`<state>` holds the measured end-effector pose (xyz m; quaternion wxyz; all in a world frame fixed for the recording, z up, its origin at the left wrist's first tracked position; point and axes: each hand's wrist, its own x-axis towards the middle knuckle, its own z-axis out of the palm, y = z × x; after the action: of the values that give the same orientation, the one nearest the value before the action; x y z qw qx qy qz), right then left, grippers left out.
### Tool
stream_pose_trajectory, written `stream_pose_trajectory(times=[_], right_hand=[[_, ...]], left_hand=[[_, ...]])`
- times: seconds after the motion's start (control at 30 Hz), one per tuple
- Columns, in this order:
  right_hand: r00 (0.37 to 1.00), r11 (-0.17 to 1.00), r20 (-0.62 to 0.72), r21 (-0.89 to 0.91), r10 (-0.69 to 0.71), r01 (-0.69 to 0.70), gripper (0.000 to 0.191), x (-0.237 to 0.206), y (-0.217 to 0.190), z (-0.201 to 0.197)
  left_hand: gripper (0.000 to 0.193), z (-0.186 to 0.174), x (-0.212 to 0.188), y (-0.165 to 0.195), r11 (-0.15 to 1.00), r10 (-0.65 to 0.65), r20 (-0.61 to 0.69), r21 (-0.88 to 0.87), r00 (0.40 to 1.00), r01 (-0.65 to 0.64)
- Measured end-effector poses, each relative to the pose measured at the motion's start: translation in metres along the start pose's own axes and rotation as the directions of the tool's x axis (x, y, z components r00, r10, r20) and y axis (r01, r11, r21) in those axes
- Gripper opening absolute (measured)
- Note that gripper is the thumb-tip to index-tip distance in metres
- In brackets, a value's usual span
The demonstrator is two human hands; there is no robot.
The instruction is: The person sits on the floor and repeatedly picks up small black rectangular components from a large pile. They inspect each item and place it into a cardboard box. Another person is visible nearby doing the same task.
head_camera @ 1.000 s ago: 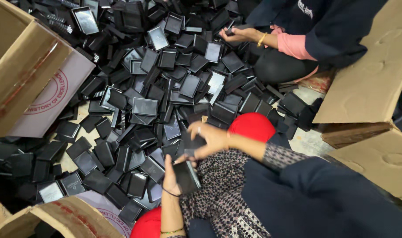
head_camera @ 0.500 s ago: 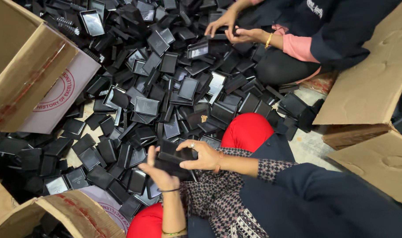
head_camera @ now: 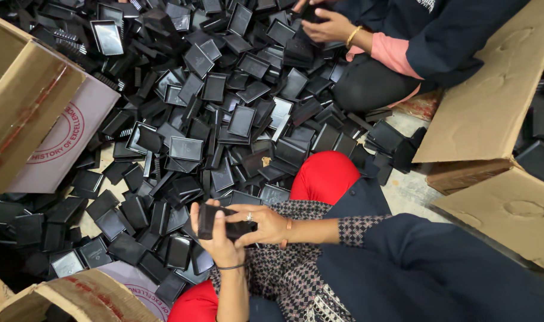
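Both hands came off the heap since a second ago: then the right was reaching down among the pieces, now both sit close in over the lap. Left hand (head_camera: 218,241) cups a small black tray piece (head_camera: 215,220) from below, fingers curled round its near edge. Right hand (head_camera: 263,225) is closed on a second black piece (head_camera: 241,229), pressed against the first. So one pick is done and the pair is being worked in hand.

Room: pile of black trays (head_camera: 224,113) fills the floor far and left, right up to the red knee (head_camera: 322,176). Cardboard box (head_camera: 28,101) walls off the far left, another box (head_camera: 75,298) near left, cardboard flaps (head_camera: 492,113) right. Co-worker's hand (head_camera: 327,27) works the far edge, well apart. Only open floor is a small bare patch right of the knee.
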<state>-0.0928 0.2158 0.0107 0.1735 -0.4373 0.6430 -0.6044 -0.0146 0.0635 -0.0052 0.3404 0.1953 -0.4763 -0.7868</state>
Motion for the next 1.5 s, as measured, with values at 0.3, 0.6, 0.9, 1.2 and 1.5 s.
stream_pose_trajectory(times=[0.3, 0.6, 0.9, 1.2, 1.5], right_hand=[[0.855, 0.451, 0.244, 0.764, 0.458, -0.46, 0.043, 0.007, 0.058, 0.018], [0.908, 0.979, 0.387, 0.052, 0.16, -0.195, 0.036, 0.068, 0.063, 0.023], [0.943, 0.337, 0.252, -0.888, -0.216, 0.314, 0.024, 0.196, 0.145, -0.039], [0.997, 0.943, -0.068, -0.329, 0.036, -0.057, 0.024, 0.111, 0.07, -0.003], [0.995, 0.814, 0.061, -0.58, 0.083, -0.033, 0.044, 0.241, 0.096, 0.054]], left_hand=[[0.058, -0.003, -0.01, 0.011, 0.994, -0.069, -0.014, -0.087, 0.998, 0.067], [0.041, -0.069, -0.059, 0.158, 0.39, 0.423, -0.146, 0.92, 0.894, -0.034], [0.094, -0.146, -0.06, 0.263, -0.114, 0.731, 0.065, 0.993, 0.679, 0.027], [0.079, -0.058, 0.058, 0.018, 0.991, 0.057, 0.272, 0.102, 0.961, -0.087], [0.035, -0.098, 0.098, -0.039, 0.842, -0.277, -0.273, -0.53, 0.921, 0.096]])
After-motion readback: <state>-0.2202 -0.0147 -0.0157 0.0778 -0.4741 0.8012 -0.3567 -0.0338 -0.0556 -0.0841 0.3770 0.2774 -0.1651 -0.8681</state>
